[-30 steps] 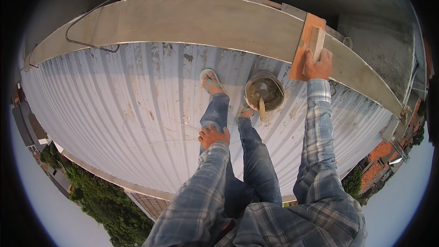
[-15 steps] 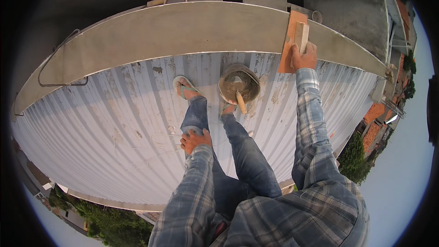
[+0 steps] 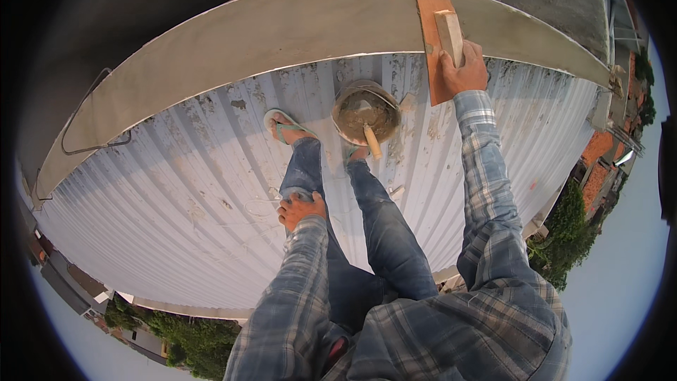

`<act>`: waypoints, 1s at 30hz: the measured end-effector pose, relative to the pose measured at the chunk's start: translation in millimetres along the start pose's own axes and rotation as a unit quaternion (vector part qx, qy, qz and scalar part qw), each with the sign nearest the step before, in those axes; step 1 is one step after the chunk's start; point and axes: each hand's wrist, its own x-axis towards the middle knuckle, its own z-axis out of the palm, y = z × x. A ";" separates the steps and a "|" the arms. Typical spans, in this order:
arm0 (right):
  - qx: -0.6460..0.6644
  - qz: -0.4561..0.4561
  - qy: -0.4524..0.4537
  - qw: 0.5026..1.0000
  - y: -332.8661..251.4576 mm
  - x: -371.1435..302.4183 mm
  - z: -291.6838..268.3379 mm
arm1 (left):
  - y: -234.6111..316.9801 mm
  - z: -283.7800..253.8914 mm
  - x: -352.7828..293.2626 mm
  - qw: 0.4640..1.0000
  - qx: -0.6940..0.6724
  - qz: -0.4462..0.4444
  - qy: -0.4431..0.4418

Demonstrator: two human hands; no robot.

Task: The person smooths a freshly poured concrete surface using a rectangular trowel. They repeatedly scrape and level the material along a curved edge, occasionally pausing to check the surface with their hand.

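My right hand (image 3: 467, 70) grips the wooden handle of an orange-brown plastering float (image 3: 429, 46). The float's blade lies across the lower edge of a smooth grey cement band (image 3: 282, 37), its near end reaching past that edge. On my bent left knee rests my left hand (image 3: 301, 210), fingers apart over the jeans and holding nothing. A bucket (image 3: 339, 129) of wet grey mortar stands by my right foot. Inside it leans a trowel, its wooden handle (image 3: 372, 142) over the rim; its blade is partly sunk in the mortar.
Under my sandalled feet is a ribbed metal roof sheet (image 3: 190, 190), spotted with dried mortar. A bent metal rod (image 3: 92, 151) hooks over the band at the left. Beyond the roof's edges are trees (image 3: 560, 236) and orange-tiled roofs (image 3: 596, 147).
The float in my right hand has moved left along the cement band. My left hand stays on the knee. The whole view has shifted slightly.
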 end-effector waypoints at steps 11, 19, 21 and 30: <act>0.064 -0.179 -0.189 0.963 -218.7 -23.3 58.6 | 4.0 0.4 -6.7 1.000 0.021 0.015 0.008; 0.021 -0.003 -0.003 1.000 -102.7 15.7 41.1 | -10.1 17.5 -2.8 0.998 -0.056 -0.013 0.018; 0.079 -0.072 -0.084 0.991 -229.0 -6.5 69.0 | -8.1 18.5 2.2 0.998 -0.064 -0.016 0.015; 0.028 -0.113 -0.065 0.991 -182.9 -2.2 60.1 | -15.7 -2.5 3.6 0.997 -0.062 -0.032 -0.012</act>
